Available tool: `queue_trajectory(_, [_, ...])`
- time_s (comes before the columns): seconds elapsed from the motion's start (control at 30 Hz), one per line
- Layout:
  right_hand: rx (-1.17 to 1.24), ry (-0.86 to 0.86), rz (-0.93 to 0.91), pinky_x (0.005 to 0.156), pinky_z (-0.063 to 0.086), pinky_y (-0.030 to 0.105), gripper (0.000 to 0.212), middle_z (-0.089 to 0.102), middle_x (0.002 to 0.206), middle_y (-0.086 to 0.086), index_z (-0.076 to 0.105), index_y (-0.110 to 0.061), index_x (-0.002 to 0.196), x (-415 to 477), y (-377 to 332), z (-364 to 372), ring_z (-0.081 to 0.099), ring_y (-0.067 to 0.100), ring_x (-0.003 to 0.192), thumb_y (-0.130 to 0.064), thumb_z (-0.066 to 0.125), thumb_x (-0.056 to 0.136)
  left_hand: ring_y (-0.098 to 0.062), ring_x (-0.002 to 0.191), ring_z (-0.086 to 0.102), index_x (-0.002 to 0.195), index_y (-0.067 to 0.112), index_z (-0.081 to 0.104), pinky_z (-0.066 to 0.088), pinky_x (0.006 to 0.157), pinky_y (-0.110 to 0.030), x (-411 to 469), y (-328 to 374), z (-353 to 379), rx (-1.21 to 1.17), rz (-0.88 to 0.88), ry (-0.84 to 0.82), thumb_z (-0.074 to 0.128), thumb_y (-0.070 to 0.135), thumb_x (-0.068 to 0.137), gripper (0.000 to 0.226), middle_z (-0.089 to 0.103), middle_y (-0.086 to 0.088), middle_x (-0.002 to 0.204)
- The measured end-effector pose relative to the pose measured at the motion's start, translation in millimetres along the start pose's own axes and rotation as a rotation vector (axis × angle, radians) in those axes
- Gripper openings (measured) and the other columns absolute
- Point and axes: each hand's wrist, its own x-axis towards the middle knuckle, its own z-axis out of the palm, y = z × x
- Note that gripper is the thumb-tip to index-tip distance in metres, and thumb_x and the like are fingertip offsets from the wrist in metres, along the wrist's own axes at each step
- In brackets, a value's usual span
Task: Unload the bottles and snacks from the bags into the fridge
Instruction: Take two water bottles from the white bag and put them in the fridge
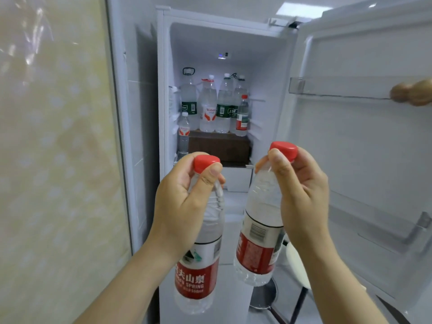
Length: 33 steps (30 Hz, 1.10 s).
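Note:
I stand in front of an open white fridge [163,94]. My left hand [180,204] grips the neck of a clear water bottle [198,272] with a red cap and red label. My right hand [301,197] grips the neck of a second red-capped water bottle [259,242]. Both bottles hang upright in the air below the fridge opening, side by side and apart. Inside, several water bottles [211,106] with green or red labels stand on a brown box [218,146]. One small bottle [184,134] stands to the left of the box.
The fridge door [364,141] is swung open on the right, with clear door shelves [339,88]. Another person's hand [412,93] holds the door's upper shelf edge. A yellowish wall panel [56,160] fills the left. A white stool [297,265] stands low on the right.

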Motion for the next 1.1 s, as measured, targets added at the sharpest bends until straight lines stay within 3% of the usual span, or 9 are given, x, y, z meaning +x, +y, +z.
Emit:
queue_trajectory(0.1, [0.035, 0.011, 0.001, 0.073, 0.048, 0.021, 0.013, 0.070, 0.075, -0.005, 0.065, -0.021, 0.090, 25, 27, 3, 0.064, 0.008, 0.074, -0.033, 0.058, 0.090, -0.014, 0.083, 0.065, 0.089, 0.021, 0.062, 0.049, 0.078, -0.017, 26, -19, 11, -0.001, 0.008, 0.004, 0.050, 0.038, 0.091, 0.020, 0.068, 0.003, 0.080])
queue_trajectory(0.27, [0.028, 0.007, -0.010, 0.077, 0.053, 0.036, 0.027, 0.070, 0.078, 0.001, 0.065, -0.016, 0.094, 69, 70, 3, 0.066, 0.017, 0.078, -0.040, 0.056, 0.088, -0.013, 0.081, 0.065, 0.088, 0.020, 0.061, 0.048, 0.077, -0.015, 71, -48, 36, -0.009, 0.040, 0.033, 0.051, 0.036, 0.091, 0.019, 0.068, 0.003, 0.078])
queue_trajectory(0.5, [0.020, -0.023, 0.011, 0.075, 0.052, 0.026, 0.018, 0.071, 0.078, 0.001, 0.065, -0.015, 0.095, 114, 126, 1, 0.066, 0.013, 0.078, -0.031, 0.056, 0.092, -0.013, 0.081, 0.065, 0.086, 0.022, 0.061, 0.048, 0.077, -0.016, 112, -94, 62, -0.005, 0.024, 0.070, 0.052, 0.037, 0.091, 0.018, 0.068, 0.005, 0.078])
queue_trajectory(0.6, [0.021, -0.014, 0.025, 0.077, 0.053, 0.029, 0.019, 0.071, 0.078, 0.001, 0.065, -0.016, 0.095, 130, 149, 4, 0.067, 0.015, 0.079, -0.032, 0.056, 0.091, -0.010, 0.080, 0.065, 0.085, 0.020, 0.061, 0.046, 0.075, -0.012, 131, -110, 69, -0.011, 0.016, 0.087, 0.051, 0.036, 0.090, 0.020, 0.068, 0.005, 0.077])
queue_trajectory(0.73, [0.011, -0.014, 0.035, 0.077, 0.054, 0.034, 0.019, 0.071, 0.078, 0.001, 0.065, -0.016, 0.094, 152, 178, 13, 0.067, 0.014, 0.078, -0.032, 0.056, 0.091, -0.012, 0.080, 0.065, 0.086, 0.017, 0.061, 0.050, 0.077, -0.017, 157, -137, 76, -0.007, 0.011, 0.088, 0.050, 0.036, 0.090, 0.023, 0.068, 0.004, 0.078])
queue_trajectory(1.1, [-0.032, 0.019, 0.008, 0.077, 0.053, 0.031, 0.015, 0.071, 0.080, 0.002, 0.066, -0.019, 0.088, 224, 262, 68, 0.066, 0.014, 0.078, -0.030, 0.057, 0.094, -0.008, 0.082, 0.064, 0.086, 0.017, 0.062, 0.045, 0.076, -0.009, 256, -224, 66, 0.017, 0.044, 0.073, 0.049, 0.037, 0.092, 0.024, 0.069, 0.005, 0.081])
